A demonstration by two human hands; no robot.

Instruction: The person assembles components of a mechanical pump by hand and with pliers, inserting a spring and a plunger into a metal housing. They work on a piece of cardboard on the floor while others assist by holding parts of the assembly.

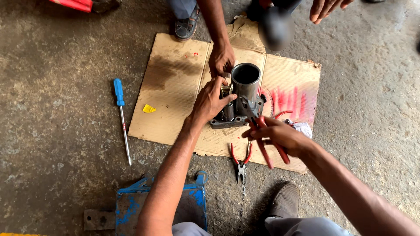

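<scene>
**Two people steady a metal cylinder on cardboard**

A grey metal cylinder housing (243, 94) stands upright on a flattened cardboard sheet (175, 87) laid on the concrete floor (57, 109), toward the sheet's right half and closer to its near edge than its far one. The cylinder's mouth is open at the top; its bore looks dark and nothing can be made out inside.

The left hand (210, 101) is closed around the left side of the housing, thumb against the cylinder wall. The right hand (280, 136) is clamped on the red handles of a pair of pliers (262, 131), whose nose rests on the housing's right flank, low down.

Another person's hand (222, 59) reaches in from the sheet's far edge and touches the housing just behind the left hand.

A second pair of red-handled pliers (241, 161) lies across the sheet's near edge. A scrap of yellow material (148, 109) sits on the left part of the sheet. A blue-handled screwdriver (122, 118) lies on the floor, well left of the sheet.
</scene>
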